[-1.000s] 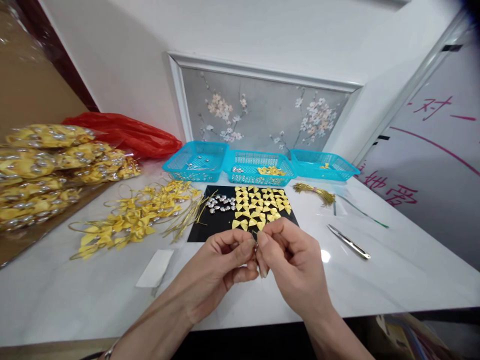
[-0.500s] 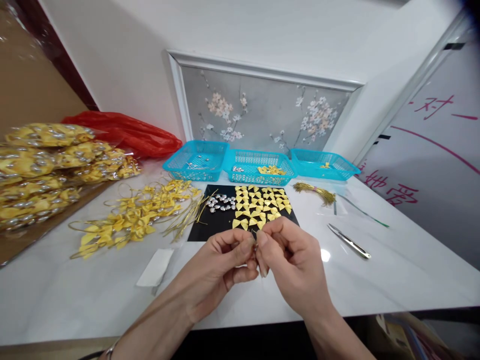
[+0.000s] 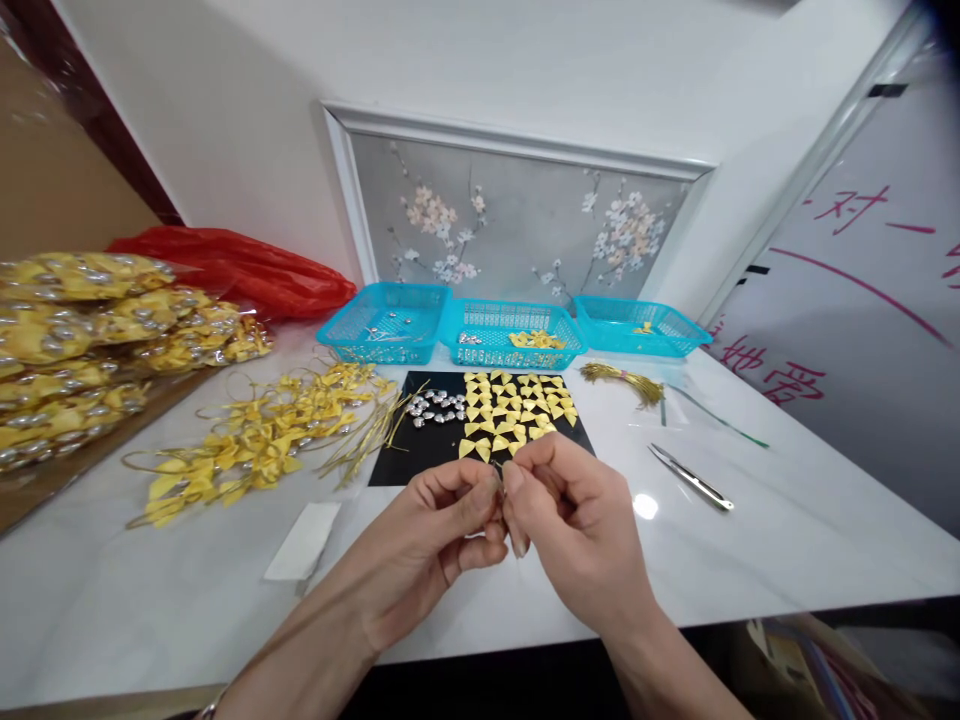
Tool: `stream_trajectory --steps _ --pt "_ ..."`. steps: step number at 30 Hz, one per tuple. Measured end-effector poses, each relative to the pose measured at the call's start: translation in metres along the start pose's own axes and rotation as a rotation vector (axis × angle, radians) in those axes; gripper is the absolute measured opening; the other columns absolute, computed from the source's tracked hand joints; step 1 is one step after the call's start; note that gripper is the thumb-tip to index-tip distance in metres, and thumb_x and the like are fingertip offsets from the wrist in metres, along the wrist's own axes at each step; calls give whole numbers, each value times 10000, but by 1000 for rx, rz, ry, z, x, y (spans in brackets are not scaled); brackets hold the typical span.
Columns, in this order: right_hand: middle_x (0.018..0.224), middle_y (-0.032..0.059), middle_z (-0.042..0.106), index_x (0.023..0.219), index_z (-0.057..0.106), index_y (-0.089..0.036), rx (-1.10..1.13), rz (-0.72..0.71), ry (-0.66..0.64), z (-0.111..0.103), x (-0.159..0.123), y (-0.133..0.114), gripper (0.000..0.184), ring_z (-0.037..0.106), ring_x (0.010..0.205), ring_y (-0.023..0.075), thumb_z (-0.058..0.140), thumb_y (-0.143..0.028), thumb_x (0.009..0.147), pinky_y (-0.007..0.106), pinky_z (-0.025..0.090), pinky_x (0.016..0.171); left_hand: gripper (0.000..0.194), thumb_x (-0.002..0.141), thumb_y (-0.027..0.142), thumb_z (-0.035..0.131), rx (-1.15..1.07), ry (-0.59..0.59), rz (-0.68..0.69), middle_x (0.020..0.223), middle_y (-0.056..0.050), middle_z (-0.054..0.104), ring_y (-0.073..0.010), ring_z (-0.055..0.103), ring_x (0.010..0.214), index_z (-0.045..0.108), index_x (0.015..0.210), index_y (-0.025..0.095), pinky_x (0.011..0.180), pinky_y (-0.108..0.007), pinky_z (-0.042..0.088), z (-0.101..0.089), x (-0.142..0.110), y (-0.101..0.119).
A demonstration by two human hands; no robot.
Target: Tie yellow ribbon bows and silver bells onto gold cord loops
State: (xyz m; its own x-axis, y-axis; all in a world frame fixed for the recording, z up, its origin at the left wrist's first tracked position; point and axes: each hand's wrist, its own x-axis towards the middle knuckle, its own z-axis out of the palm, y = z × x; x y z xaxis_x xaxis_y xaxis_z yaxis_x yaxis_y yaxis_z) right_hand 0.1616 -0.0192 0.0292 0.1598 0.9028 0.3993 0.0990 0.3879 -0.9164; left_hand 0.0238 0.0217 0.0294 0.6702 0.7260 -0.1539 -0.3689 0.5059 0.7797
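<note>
My left hand point(image 3: 442, 525) and my right hand point(image 3: 574, 520) meet fingertip to fingertip over the front edge of a black mat point(image 3: 390, 460). Both are closed in a pinch. A thin cord-like bit shows between the fingertips; most of what they hold is hidden. On the mat just beyond lie rows of yellow ribbon bows point(image 3: 508, 412) and, to their left, a group of silver beads point(image 3: 435, 407). Thin gold cords point(image 3: 367, 435) lie across the mat's left edge, beside a heap of yellow bows on cords point(image 3: 255, 440).
Three blue baskets point(image 3: 514, 345) stand along the wall, holding beads and bows. At right lie a bundle of gold cords point(image 3: 626, 383) and thread snips point(image 3: 690, 477). A white paper piece point(image 3: 304, 540) is at left. Bagged bows point(image 3: 82, 350) and a red plastic bag point(image 3: 240, 270) fill the far left.
The whole view has shifted slightly, so the scene sits a little further left. My hands stay pinched together in the same place over the mat.
</note>
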Motion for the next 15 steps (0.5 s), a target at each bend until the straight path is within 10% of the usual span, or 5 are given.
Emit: stream_trajectory --steps 15 --pt "446 -84 418 697 513 -202 -6 -10 0 1 1 -3 174 365 376 77 532 -244 865 205 301 373 211 772 284 840 -1 -20 9 603 -10 704 -53 601 531 743 689 116 535 -108 527 -2 0 0"
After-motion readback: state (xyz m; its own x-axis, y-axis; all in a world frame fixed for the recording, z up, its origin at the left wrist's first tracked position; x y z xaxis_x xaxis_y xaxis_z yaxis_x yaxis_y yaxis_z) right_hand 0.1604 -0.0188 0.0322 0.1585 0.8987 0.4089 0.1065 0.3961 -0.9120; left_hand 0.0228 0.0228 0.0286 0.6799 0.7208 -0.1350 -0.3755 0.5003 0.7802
